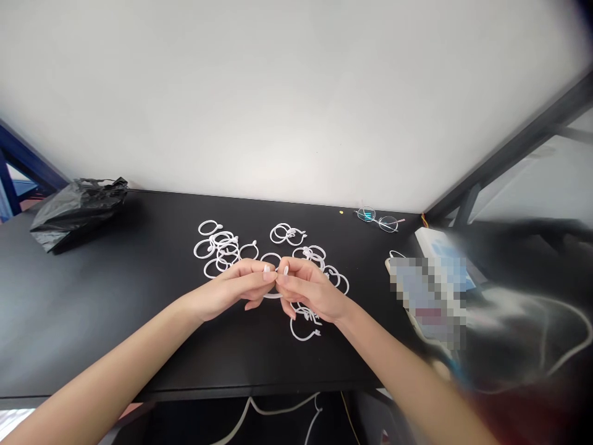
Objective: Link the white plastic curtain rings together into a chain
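Note:
My left hand (243, 284) and my right hand (310, 285) meet over the middle of the black table, thumbs and fingertips pinched together. Between them they grip a thin white plastic ring (272, 296), its lower arc showing under the fingertips; small white tips stick up by both thumbs. Fingers cover much of this ring, so I cannot tell whether its ends are joined. More white rings with small clasp ends lie loose around: a pile (225, 247) beyond my left hand, a small group (286, 233) farther back, and others (303, 337) partly under my right hand.
A black plastic bag (81, 207) sits at the table's far left. Eyeglasses (380, 220) rest near the wall at back right. A phone (417, 303), blurred out in part, and a white-and-blue box (445, 256) lie to the right. White cables (278, 412) hang below the front edge.

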